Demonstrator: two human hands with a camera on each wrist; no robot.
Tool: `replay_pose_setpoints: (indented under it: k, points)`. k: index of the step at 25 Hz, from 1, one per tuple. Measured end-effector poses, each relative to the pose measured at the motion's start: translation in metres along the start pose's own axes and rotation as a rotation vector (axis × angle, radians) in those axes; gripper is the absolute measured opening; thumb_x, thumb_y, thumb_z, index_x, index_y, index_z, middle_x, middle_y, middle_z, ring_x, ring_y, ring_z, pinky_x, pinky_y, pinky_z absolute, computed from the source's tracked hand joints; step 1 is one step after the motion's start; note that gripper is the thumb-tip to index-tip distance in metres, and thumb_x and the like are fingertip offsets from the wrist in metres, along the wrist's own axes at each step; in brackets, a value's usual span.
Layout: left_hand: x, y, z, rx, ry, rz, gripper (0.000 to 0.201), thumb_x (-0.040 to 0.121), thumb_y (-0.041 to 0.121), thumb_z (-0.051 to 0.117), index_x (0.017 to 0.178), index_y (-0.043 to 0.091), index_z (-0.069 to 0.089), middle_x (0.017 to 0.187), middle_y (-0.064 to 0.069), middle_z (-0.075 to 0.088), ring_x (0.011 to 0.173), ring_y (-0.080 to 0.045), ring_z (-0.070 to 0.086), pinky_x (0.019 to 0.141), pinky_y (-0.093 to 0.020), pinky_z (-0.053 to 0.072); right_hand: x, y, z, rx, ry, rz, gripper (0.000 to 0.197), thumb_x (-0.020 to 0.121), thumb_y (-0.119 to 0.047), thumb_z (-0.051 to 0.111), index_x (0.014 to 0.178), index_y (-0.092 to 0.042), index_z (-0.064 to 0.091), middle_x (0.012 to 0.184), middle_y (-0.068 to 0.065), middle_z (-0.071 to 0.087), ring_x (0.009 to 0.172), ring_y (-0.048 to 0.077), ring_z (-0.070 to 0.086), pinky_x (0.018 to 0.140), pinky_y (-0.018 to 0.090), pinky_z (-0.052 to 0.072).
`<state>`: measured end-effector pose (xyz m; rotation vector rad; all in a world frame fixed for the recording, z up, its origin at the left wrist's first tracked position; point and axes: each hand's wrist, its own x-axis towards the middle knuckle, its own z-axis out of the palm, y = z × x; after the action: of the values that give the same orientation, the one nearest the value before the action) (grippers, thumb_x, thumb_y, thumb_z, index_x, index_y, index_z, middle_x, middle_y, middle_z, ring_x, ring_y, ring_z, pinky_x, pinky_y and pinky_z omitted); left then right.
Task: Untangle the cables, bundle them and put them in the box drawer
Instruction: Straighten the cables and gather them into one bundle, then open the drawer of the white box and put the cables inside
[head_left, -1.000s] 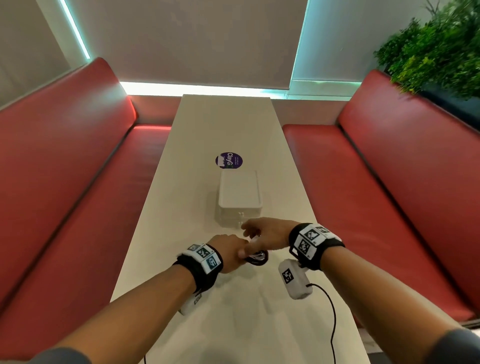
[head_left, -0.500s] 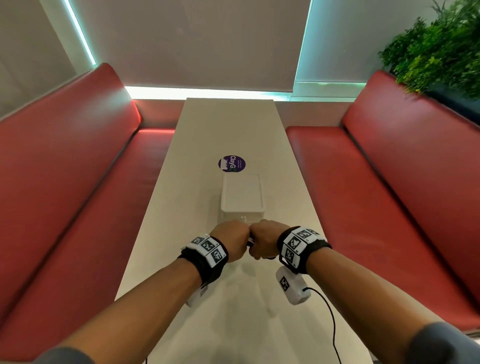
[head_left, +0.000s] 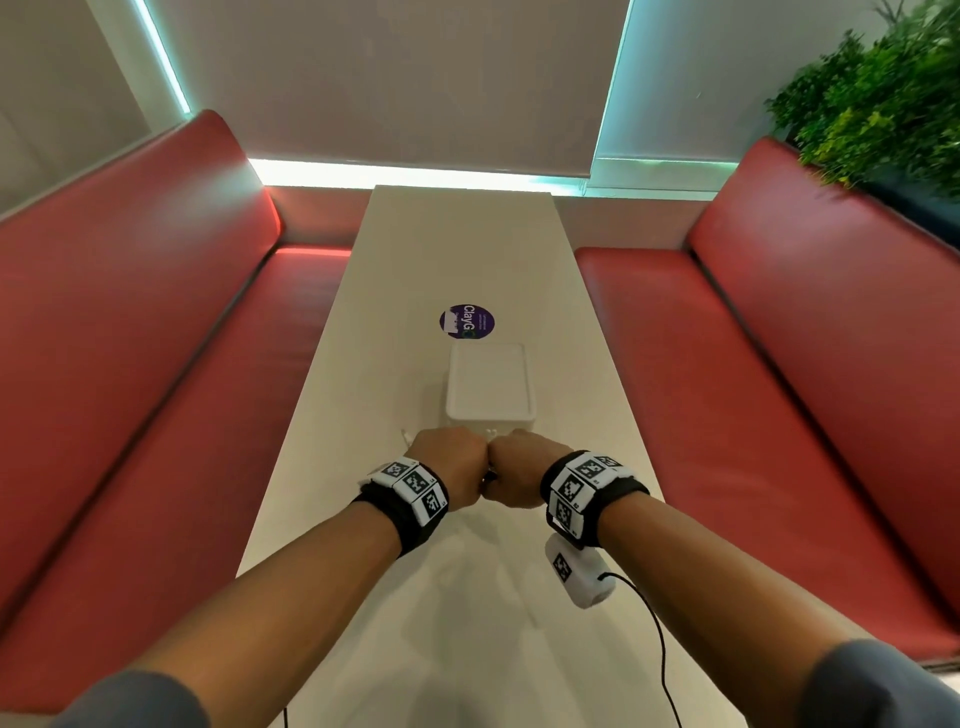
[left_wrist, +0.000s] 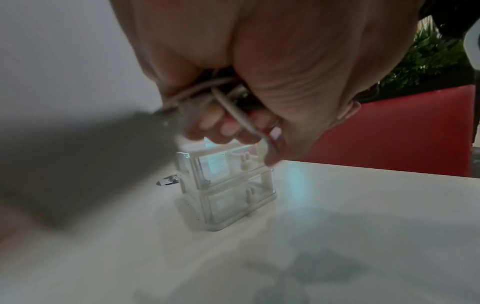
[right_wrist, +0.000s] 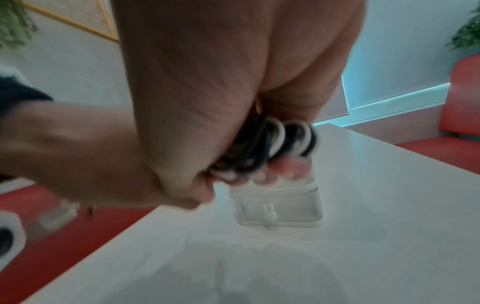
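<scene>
Both hands meet knuckle to knuckle just in front of the clear drawer box (head_left: 490, 387). My left hand (head_left: 452, 470) grips white cable (left_wrist: 233, 109) strands in its curled fingers. My right hand (head_left: 519, 475) holds a coiled bundle of black and white cables (right_wrist: 275, 142) in its fist. In the head view the cables are almost fully hidden between the hands. The drawer box (left_wrist: 228, 191) has two stacked drawers with small rabbit-shaped knobs; both look closed. It also shows in the right wrist view as the drawer box (right_wrist: 280, 205), below the bundle.
The long white table (head_left: 467, 249) runs away from me, with a round purple sticker (head_left: 466, 321) behind the box. Red benches (head_left: 156, 364) flank both sides. A green plant (head_left: 878, 98) stands at the back right. A thin black wire (head_left: 654, 623) hangs from my right wrist camera.
Both hands moved forward toward the box and closed together into fists. The cable coil, visible between them a second ago, is now hidden in the head view.
</scene>
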<state>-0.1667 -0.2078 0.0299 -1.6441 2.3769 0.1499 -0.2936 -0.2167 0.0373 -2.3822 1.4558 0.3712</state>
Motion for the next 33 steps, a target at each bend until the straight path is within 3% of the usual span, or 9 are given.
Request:
replay_pose_setpoints:
  k: [3, 9, 18, 21, 25, 27, 28, 31, 33]
  points:
    - [-0.001, -0.003, -0.003, 0.012, 0.019, 0.001, 0.011, 0.089, 0.018, 0.056, 0.092, 0.018, 0.066, 0.094, -0.002, 0.071, 0.086, -0.027, 0.069, 0.066, -0.031, 0.044, -0.003, -0.005, -0.002, -0.076, 0.112, 0.021, 0.027, 0.091, -0.037, 0.055, 0.095, -0.014, 0.07, 0.095, 0.01, 0.071, 0.071, 0.026, 0.056, 0.064, 0.032, 0.046]
    - [-0.004, -0.001, 0.009, -0.003, -0.02, 0.037, 0.013, 0.088, 0.016, 0.054, 0.09, 0.017, 0.066, 0.09, -0.003, 0.07, 0.081, -0.028, 0.068, 0.065, -0.031, 0.045, -0.014, -0.004, 0.002, -0.149, 0.134, -0.049, 0.021, 0.09, -0.034, 0.052, 0.076, -0.02, 0.057, 0.088, 0.01, 0.07, 0.063, 0.026, 0.051, 0.06, 0.032, 0.043]
    - [-0.001, 0.001, 0.015, -0.075, -0.002, 0.032, 0.014, 0.088, 0.018, 0.053, 0.089, 0.017, 0.067, 0.089, -0.004, 0.07, 0.078, -0.028, 0.067, 0.064, -0.032, 0.044, -0.013, 0.001, 0.003, -0.205, 0.137, -0.082, 0.025, 0.092, -0.036, 0.051, 0.085, -0.016, 0.066, 0.085, 0.01, 0.066, 0.062, 0.026, 0.05, 0.059, 0.032, 0.043]
    - [0.0, 0.004, 0.026, -0.272, 0.022, 0.101, 0.013, 0.082, 0.025, 0.057, 0.089, 0.018, 0.065, 0.087, -0.002, 0.07, 0.073, -0.026, 0.064, 0.063, -0.034, 0.051, -0.016, 0.015, 0.005, -0.214, 0.067, -0.096, 0.019, 0.09, -0.034, 0.051, 0.077, -0.022, 0.057, 0.075, 0.004, 0.057, 0.063, 0.026, 0.052, 0.06, 0.034, 0.047]
    - [-0.004, 0.009, 0.053, -0.786, -0.04, 0.14, 0.043, 0.077, 0.032, 0.072, 0.118, 0.027, 0.061, 0.107, 0.008, 0.068, 0.096, -0.015, 0.064, 0.083, -0.033, 0.053, -0.029, 0.046, 0.013, -0.286, -0.01, -0.069, 0.018, 0.089, -0.034, 0.051, 0.09, -0.023, 0.065, 0.075, 0.0, 0.053, 0.065, 0.025, 0.051, 0.061, 0.032, 0.039]
    - [-0.004, 0.006, 0.071, -0.9, -0.023, 0.043, 0.063, 0.079, 0.032, 0.074, 0.138, 0.028, 0.051, 0.125, 0.011, 0.06, 0.115, -0.01, 0.057, 0.098, -0.031, 0.047, -0.037, 0.067, 0.013, -0.239, -0.01, 0.001, 0.018, 0.089, -0.034, 0.05, 0.092, -0.024, 0.064, 0.076, -0.001, 0.052, 0.067, 0.025, 0.051, 0.06, 0.031, 0.037]
    - [-0.001, 0.003, 0.082, -0.93, -0.013, -0.032, 0.064, 0.083, 0.029, 0.071, 0.142, 0.027, 0.046, 0.129, 0.009, 0.059, 0.12, -0.012, 0.055, 0.102, -0.033, 0.045, -0.041, 0.079, 0.012, -0.188, 0.005, 0.052, 0.017, 0.088, -0.034, 0.05, 0.09, -0.025, 0.064, 0.076, -0.001, 0.054, 0.067, 0.025, 0.054, 0.059, 0.031, 0.037]
    - [0.019, -0.007, 0.104, -0.911, 0.021, -0.257, 0.033, 0.095, 0.017, 0.054, 0.128, 0.019, 0.055, 0.12, -0.003, 0.066, 0.108, -0.025, 0.063, 0.095, -0.038, 0.051, -0.045, 0.106, 0.003, -0.033, 0.086, 0.168, 0.013, 0.085, -0.034, 0.05, 0.081, -0.025, 0.059, 0.074, 0.0, 0.059, 0.068, 0.025, 0.059, 0.056, 0.029, 0.038]
    - [0.034, -0.006, 0.108, -0.9, 0.024, -0.382, 0.021, 0.098, 0.024, 0.053, 0.113, 0.013, 0.062, 0.113, -0.008, 0.068, 0.102, -0.03, 0.064, 0.089, -0.038, 0.052, -0.04, 0.108, -0.006, 0.05, 0.155, 0.152, 0.013, 0.086, -0.033, 0.051, 0.083, -0.023, 0.059, 0.072, 0.0, 0.06, 0.066, 0.025, 0.059, 0.053, 0.029, 0.038]
